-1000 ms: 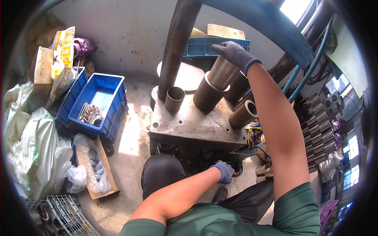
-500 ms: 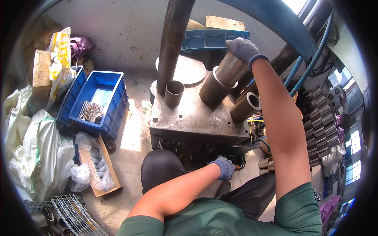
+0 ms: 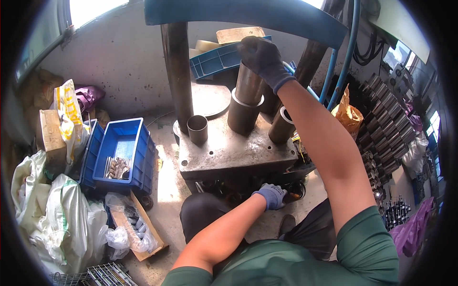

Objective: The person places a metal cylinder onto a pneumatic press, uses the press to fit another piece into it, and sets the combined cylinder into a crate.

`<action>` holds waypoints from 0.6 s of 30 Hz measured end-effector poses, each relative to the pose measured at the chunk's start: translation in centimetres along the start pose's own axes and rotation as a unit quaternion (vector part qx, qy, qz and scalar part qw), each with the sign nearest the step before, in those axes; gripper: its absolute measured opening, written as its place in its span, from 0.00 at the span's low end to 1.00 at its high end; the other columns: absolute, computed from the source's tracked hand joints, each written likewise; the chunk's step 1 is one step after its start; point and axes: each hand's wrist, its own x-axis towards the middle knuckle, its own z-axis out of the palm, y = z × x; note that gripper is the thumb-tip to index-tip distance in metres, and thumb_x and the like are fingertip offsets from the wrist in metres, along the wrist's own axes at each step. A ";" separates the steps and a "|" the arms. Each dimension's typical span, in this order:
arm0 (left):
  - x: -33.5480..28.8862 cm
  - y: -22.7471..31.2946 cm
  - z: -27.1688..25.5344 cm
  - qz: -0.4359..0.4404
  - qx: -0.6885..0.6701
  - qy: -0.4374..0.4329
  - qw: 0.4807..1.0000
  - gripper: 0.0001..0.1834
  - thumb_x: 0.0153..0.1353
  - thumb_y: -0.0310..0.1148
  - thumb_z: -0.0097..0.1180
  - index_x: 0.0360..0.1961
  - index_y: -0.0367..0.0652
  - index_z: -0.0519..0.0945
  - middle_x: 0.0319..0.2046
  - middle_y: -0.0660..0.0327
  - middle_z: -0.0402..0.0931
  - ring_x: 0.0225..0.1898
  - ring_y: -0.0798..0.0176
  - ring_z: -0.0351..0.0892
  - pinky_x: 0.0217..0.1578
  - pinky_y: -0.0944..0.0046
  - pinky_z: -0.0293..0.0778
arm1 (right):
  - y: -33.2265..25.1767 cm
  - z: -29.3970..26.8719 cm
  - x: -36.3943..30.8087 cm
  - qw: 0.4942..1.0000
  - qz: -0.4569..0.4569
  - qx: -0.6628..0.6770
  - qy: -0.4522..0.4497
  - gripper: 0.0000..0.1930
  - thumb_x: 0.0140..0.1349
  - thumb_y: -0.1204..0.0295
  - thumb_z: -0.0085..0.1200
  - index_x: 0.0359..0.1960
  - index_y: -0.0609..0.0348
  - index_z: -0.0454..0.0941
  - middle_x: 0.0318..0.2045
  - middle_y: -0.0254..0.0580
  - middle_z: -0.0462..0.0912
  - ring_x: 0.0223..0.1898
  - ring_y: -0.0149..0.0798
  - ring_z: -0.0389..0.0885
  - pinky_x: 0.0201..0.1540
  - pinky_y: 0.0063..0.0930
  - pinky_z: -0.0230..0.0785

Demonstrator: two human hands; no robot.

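My right hand (image 3: 261,59), in a dark grey-blue glove, is closed over the upper end of a metal tube (image 3: 249,85). The tube stands upright, its lower end inside a wider dark cylinder (image 3: 242,117) with a pale rim, on a thick steel press bed (image 3: 224,155). A short open pipe (image 3: 197,129) stands to the left on that bed, and another dark thick-walled cylinder (image 3: 281,126) is at the right, partly behind my forearm. My gloved left hand (image 3: 272,196) is low under the bed's front edge, fingers curled; what they hold, if anything, is hidden.
A blue crossbeam (image 3: 248,18) and a dark steel column (image 3: 177,81) frame the bed. Left are a blue crate (image 3: 145,159) with small metal parts, white sacks (image 3: 62,214) and a cardboard box (image 3: 160,248). Stacked metal tubes (image 3: 389,124) line the right.
The view has tilted upward, showing more of the crossbeam. My right hand stays at the tube's top, its wrist turned more over it. My left hand remains low under the bed.
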 end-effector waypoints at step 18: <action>-5.6 2.3 -1.1 0.004 0.039 0.095 0.995 0.42 0.65 0.53 0.60 0.77 0.51 0.62 0.58 0.49 0.77 0.58 0.44 0.78 0.58 0.47 0.74 | -2.0 -38.4 -35.5 0.970 0.148 -0.155 0.114 0.15 0.74 0.71 0.48 0.51 0.68 0.82 0.51 0.51 0.84 0.57 0.50 0.81 0.70 0.46 0.62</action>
